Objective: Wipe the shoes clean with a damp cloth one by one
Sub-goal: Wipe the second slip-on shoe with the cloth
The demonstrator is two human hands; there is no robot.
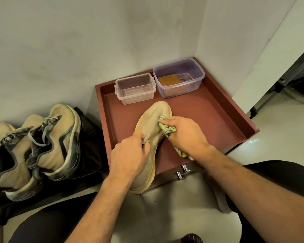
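1 shoe (154, 130) is being worked on right now, lying across the near edge of the red tray (218, 109) with its toe pointing toward the far rim and its heel hanging over the near rim. The left hand (128, 155) is gripping the shoe near its opening, fingers curled round the edge of the upper and steadying it. The right hand (184, 132) is clutching the cloth (167, 128), bunched in closed fingers, and pressing it against the shoe's right side toward the toe.

2 more shoes (42, 146) are waiting on a dark rack (88, 130) just left of the tray, and part of another is showing at the picture's left edge. All are looking dusty and scuffed, so I judge the job to be at an early stage, with most of the wiping left to do.

At the tray's far rim, a clear box (135, 88) is sitting beside a purple tub (178, 77) holding a brown sponge (168, 80). The tray is acting as the top of a small drawer unit, with chrome knobs (182, 171) showing below its near rim. This unit is standing in a corner of pale walls (77, 41), on a light tiled floor (279, 146).
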